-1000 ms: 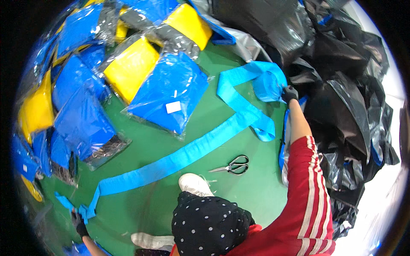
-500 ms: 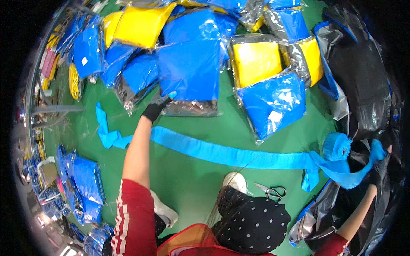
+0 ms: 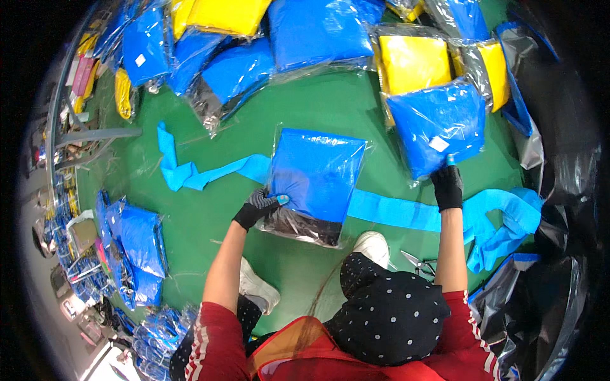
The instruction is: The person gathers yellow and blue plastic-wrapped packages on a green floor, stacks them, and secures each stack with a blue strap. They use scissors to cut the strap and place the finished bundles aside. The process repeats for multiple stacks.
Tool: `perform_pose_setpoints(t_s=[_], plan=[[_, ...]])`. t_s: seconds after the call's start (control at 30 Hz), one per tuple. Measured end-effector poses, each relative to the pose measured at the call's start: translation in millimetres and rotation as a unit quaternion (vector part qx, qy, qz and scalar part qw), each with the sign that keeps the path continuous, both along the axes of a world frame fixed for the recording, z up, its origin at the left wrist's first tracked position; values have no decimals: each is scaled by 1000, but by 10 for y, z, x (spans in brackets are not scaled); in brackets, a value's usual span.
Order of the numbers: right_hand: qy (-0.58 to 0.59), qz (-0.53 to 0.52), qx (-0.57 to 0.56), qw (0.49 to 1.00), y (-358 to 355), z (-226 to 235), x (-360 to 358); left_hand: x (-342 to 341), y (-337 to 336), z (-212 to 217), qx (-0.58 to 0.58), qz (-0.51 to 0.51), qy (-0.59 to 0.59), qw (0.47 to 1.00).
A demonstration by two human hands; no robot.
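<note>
My left hand (image 3: 262,206), in a dark glove with a blue thumb tip, grips the lower left edge of a folded blue item in a clear bag (image 3: 314,184), thumb on top. The bag has a dark strip along its near side and hangs over a long light-blue fabric strip (image 3: 397,211). At the right, my gloved right hand (image 3: 448,184) pinches the near edge of another bagged blue item (image 3: 438,120) with a white label. Its thumb lies on top; the fingers beneath are hidden. That forearm passes over the strip.
Bagged blue and yellow items (image 3: 232,14) lie across the far green floor (image 3: 305,95). Scissors (image 3: 420,263) rest beside my right forearm. Black sheeting (image 3: 565,209) lines the right side. Bagged blue items (image 3: 143,238) and a metal frame (image 3: 95,134) stand at left.
My left hand has drawn its bagged blue item nearer, over the strip. My right hand has let go of the strip's right end and moved left onto the labelled blue bag.
</note>
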State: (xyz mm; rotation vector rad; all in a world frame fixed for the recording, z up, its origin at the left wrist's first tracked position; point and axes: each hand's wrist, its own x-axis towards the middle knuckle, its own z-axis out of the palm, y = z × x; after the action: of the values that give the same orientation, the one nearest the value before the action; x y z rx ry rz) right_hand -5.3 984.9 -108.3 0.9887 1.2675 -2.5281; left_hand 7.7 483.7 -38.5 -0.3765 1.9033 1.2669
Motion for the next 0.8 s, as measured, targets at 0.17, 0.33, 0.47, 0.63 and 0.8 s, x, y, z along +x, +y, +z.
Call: perform_pose_setpoints(t_s=[0.17, 0.33, 0.47, 0.63, 0.8], plan=[[-59, -152, 15, 986, -296, 235, -79, 103, 107, -290, -1, -14, 105, 994], [74, -143, -78, 984, -519, 448, -218, 155, 113, -90, -53, -50, 122, 990], [35, -111, -108, 987, -823, 802, 39, 41, -24, 97, -105, -7, 195, 975], [-26, 99, 101, 990, -1806, 1040, 638, 10, -104, 157, 160, 218, 128, 954], [39, 259, 314, 913, -2179, 949, 704, -7, 13, 60, 94, 233, 40, 967]])
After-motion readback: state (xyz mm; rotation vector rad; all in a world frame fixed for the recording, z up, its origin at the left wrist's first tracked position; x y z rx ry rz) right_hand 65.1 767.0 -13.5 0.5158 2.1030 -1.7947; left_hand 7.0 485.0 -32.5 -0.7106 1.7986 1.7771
